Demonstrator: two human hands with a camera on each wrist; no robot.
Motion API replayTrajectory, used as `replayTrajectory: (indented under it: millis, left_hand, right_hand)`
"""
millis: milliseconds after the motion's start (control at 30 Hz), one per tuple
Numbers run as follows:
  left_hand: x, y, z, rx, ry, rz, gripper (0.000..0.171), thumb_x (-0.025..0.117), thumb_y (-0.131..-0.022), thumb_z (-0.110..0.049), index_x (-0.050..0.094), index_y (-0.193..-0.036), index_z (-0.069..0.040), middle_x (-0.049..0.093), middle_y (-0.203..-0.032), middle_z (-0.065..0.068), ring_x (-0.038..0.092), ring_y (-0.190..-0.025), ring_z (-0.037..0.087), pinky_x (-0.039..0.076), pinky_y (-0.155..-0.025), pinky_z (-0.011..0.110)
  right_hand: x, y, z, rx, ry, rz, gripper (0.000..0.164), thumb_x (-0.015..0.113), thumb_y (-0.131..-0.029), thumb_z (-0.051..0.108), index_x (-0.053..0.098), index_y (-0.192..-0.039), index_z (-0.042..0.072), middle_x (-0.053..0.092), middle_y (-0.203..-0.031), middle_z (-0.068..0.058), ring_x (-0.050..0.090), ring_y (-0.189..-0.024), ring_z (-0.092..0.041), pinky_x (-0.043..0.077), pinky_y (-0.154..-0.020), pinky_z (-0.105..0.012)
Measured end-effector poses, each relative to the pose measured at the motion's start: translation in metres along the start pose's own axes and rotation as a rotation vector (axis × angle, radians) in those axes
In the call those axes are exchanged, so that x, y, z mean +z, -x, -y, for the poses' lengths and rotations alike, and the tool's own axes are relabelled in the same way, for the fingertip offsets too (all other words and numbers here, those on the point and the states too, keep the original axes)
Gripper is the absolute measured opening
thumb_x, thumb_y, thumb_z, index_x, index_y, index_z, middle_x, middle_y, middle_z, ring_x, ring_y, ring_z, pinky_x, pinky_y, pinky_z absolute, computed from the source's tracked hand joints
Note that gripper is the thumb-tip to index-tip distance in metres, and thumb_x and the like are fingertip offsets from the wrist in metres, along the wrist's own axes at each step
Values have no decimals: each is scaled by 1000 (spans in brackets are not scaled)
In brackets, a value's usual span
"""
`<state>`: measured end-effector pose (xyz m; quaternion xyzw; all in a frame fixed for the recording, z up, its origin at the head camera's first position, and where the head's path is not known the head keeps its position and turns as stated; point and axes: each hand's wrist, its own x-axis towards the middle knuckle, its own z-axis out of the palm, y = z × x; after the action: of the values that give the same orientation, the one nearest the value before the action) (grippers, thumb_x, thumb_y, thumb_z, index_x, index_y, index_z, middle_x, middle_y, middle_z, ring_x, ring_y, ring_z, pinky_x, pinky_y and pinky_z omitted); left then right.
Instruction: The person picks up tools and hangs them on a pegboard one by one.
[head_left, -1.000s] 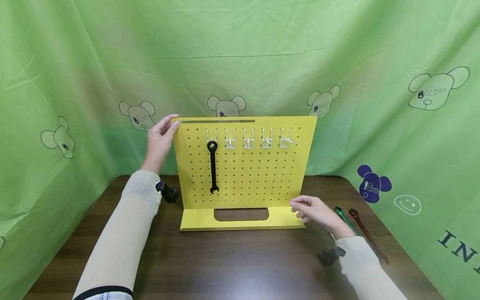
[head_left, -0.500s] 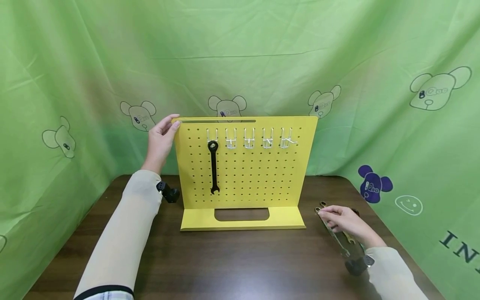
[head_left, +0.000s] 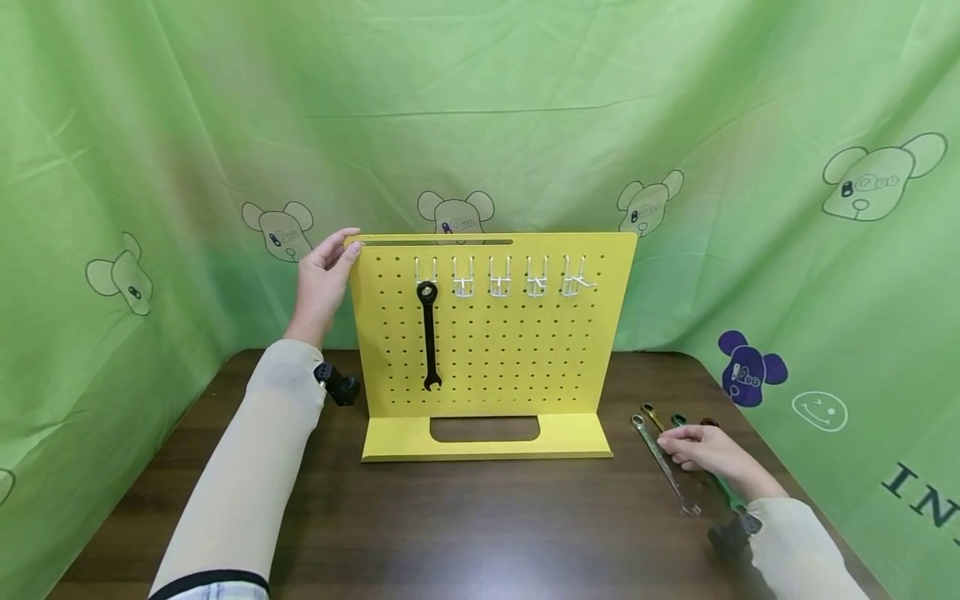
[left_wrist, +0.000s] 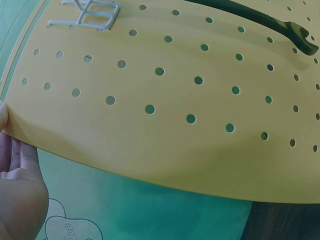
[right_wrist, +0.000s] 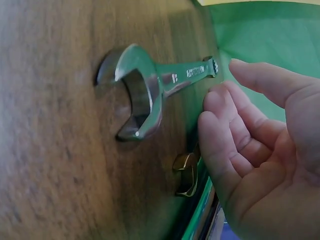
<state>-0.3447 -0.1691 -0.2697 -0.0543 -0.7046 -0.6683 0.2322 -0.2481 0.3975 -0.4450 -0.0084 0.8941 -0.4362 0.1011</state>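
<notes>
My left hand pinches the upper left corner of a yellow pegboard stand, thumb in front and fingers behind. A black combination wrench hangs from the leftmost white hook. My right hand is over the wrenches lying at the table's right, fingers loosely bent. In the right wrist view, a gap shows between thumb and fingertips, and nothing is held there. Beside it lies a silver combination wrench. A gold wrench is partly hidden under the hand, as are a green wrench and a reddish-brown wrench.
Several white wire hooks without tools line the pegboard's upper part, right of the black wrench. The stand rests on a dark wooden table. A green printed curtain encloses the back and sides.
My right hand has moved from the pegboard's lower right corner to the right, over the wrenches, uncovering the silver one and the gold one's end. My left hand stays on the board.
</notes>
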Motion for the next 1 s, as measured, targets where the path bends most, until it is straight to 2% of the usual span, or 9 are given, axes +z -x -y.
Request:
replayTrajectory:
  millis: [333, 600, 800, 1000]
  left_hand:
    - [0, 0, 1, 10, 14, 5, 35, 65, -99, -26, 67, -132, -15, 63, -123, 6, 59, -104, 14, 51, -93, 25]
    - [0, -1, -1, -4, 11, 3, 36, 66, -99, -28, 67, -132, -15, 63, -125, 7, 59, -107, 15, 51, -96, 28]
    - [-1, -1, 2, 4, 2, 5, 36, 66, -99, -28, 66, -132, -15, 62, -128, 6, 57, -112, 15, 49, -99, 28]
    - [0, -1, 2, 18, -2, 3, 32, 66, -98, -28, 69, -129, -18, 64, -116, 3, 57, -104, 12, 49, -94, 27]
  right_hand:
    - [2, -1, 3, 40, 113, -42, 35, 72, -94, 29, 71, -104, -4, 66, -88, -1, 61, -82, -16, 54, -71, -28]
    - [3, -2, 7, 42, 219, -54, 33, 76, -90, 34, 75, -98, 2, 69, -92, -3, 60, -80, -16, 52, -68, -30]
    - [10, -2, 11, 47, 288, -83, 29, 76, -88, 38, 73, -81, 10, 57, -68, 5, 51, -66, -14, 41, -55, -27]
    - [14, -4, 12, 81, 263, -91, 35, 74, -89, 35, 65, -67, 9, 45, -57, 6, 45, -55, -11, 38, -48, -26]
